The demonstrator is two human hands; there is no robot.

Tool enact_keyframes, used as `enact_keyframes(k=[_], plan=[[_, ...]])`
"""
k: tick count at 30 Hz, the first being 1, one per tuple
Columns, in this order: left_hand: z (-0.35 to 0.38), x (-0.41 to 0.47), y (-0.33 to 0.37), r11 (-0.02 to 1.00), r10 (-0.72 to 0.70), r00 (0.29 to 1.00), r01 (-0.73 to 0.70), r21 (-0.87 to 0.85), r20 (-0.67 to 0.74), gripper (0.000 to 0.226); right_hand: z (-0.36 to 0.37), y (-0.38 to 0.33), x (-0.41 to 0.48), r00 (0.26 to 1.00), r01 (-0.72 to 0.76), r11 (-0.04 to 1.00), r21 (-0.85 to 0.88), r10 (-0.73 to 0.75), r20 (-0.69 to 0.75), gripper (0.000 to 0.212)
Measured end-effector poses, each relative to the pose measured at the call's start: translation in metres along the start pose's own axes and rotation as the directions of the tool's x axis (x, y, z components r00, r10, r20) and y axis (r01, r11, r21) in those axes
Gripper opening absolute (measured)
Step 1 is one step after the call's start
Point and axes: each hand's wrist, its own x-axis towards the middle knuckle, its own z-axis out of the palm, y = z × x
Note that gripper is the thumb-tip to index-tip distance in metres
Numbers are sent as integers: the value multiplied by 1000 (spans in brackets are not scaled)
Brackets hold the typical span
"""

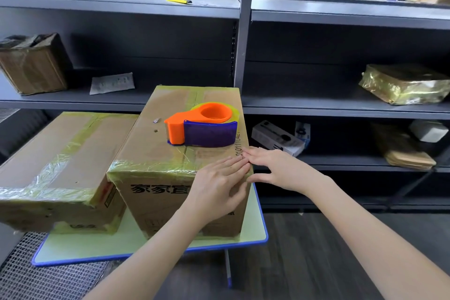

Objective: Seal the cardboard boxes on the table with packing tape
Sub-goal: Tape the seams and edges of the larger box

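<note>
Left hand [219,181] and right hand [270,165], flat and open, press the box [148,139] corner.

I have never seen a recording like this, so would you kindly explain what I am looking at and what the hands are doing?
There is no machine here: a person wears one camera on the head, looking forward and down, so the arms are their own. On a small table stand a taller box and, to its left, a lower box, both striped with yellowish tape. A tape dispenser, orange and purple, sits on the taller box; nobody holds it. The left hand and right hand press straight fingers on that box's near right corner, apparently smoothing tape. Neither has a grip on anything. Behind stand grey shelves with parcels.
</note>
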Motion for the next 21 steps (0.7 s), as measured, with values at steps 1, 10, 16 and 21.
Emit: enact_keyframes(k=[1,10,16,21], plan=[[0,0,0,1000,-3,1000,3,-3,-1,38,0,-1,1,1000,-2,1000,-1,2,-12,66],[18,0,-9,992,107,987,-98,78,-117,29,0,-2,4,998,-7,1000,26,9,-61,61],[23,-1,-11,991,124,978,-114,71,-167,24,2,6,3,997,15,991,134,-5,-75,60],[22,-2,-12,993,113,983,-106,58,-143,22,3,2,1,998,-1,991,134,10,-65,59]])
